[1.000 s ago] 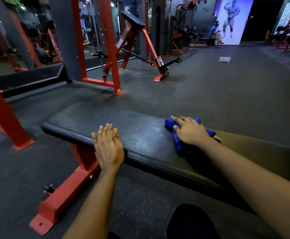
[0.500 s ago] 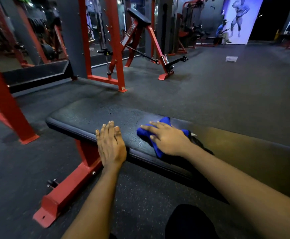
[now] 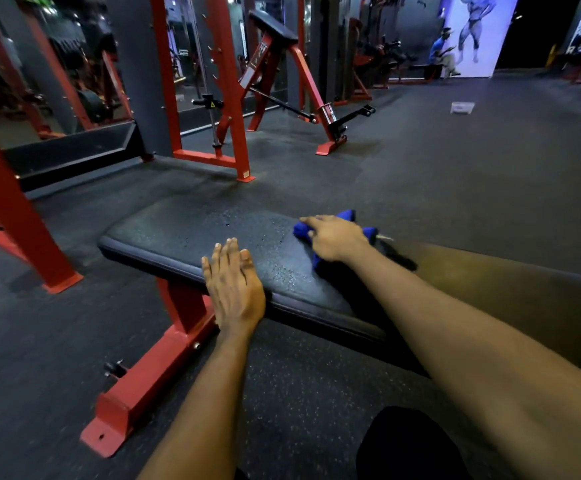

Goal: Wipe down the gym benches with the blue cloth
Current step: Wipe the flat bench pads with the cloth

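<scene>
Pressing down on the crumpled blue cloth (image 3: 348,216), the right hand (image 3: 337,239) lay on top of it with the index finger stretched straight out toward the left. The palm covered most of the fabric, and nothing showed the fingers wrapped round it. The cloth sat bunched on the top of the flat black padded gym bench (image 3: 178,233), about midway along the visible part of the pad and nearer its far edge. Blue corners poked out beyond the knuckles and beside the wrist.

The left hand (image 3: 235,285) rested flat on the near edge of the same pad, fingers straight and close together, holding nothing. It lay near the right hand without touching it or the cloth. Fine droplets (image 3: 275,261) speckled the pad between the two hands.

Under the pad, a red steel leg with a long foot (image 3: 150,382) stood on the dark speckled rubber floor (image 3: 455,174). A tall red steel rack (image 3: 228,98) stood beyond the bench, and a red angled machine with a black pad (image 3: 282,46) stood behind that. Well off on the floor lay a small white object (image 3: 462,107). By the far wall a person in a blue shirt (image 3: 438,50) sat next to a large bodybuilder poster (image 3: 477,32).
</scene>
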`<action>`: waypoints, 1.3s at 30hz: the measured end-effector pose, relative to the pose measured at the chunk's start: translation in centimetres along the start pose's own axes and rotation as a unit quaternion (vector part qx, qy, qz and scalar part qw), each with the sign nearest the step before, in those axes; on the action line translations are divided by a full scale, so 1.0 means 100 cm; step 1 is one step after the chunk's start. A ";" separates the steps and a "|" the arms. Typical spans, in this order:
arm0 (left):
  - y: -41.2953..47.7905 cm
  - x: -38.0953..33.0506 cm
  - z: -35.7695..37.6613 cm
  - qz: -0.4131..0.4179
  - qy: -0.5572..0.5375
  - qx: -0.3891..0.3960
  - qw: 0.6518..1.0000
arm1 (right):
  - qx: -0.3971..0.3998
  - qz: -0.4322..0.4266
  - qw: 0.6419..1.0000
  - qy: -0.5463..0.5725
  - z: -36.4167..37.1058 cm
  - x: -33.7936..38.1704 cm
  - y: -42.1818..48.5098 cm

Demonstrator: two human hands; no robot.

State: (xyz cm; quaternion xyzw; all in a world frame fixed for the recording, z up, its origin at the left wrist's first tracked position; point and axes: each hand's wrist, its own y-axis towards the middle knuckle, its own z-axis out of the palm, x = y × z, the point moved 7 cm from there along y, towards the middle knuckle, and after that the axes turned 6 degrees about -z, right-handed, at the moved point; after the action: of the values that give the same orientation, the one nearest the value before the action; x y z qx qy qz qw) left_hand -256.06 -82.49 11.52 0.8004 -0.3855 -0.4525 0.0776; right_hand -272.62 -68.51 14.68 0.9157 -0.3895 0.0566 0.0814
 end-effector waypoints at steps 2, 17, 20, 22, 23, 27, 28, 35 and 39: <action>0.001 0.003 0.000 -0.003 -0.032 0.013 0.999 | 0.007 -0.038 0.999 -0.001 0.006 0.031 -0.014; 0.018 0.069 -0.033 -0.037 -0.052 0.093 0.994 | -0.002 -0.190 0.979 -0.071 0.005 0.071 -0.133; 0.020 0.076 -0.030 -0.025 -0.068 0.111 0.991 | -0.006 -0.192 0.979 -0.071 0.014 0.098 -0.091; 0.022 0.077 -0.028 -0.040 -0.083 0.111 0.990 | 0.005 -0.191 0.980 -0.059 0.020 0.119 -0.062; 0.021 0.078 -0.029 -0.047 -0.084 0.113 0.989 | 0.011 -0.190 0.980 -0.052 0.022 0.128 -0.052; 0.022 0.076 -0.032 -0.048 -0.067 0.134 0.988 | 0.001 -0.212 0.976 -0.055 0.019 0.129 -0.061; 0.022 0.075 -0.032 -0.046 -0.061 0.137 0.988 | -0.007 -0.224 0.973 -0.058 0.016 0.124 -0.074; 0.021 0.072 -0.032 -0.035 -0.021 0.142 0.989 | -0.010 -0.221 0.970 -0.102 0.016 0.099 -0.122; 0.020 0.074 -0.027 -0.026 -0.023 0.141 0.989 | -0.020 -0.179 0.981 -0.069 0.018 0.113 -0.087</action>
State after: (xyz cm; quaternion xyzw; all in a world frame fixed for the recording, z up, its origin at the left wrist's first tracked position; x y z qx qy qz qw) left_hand -252.87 -89.57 9.11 0.8024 -0.4259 -0.4141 -0.0565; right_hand -258.48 -70.93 13.93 0.9704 -0.2254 -0.0301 0.0813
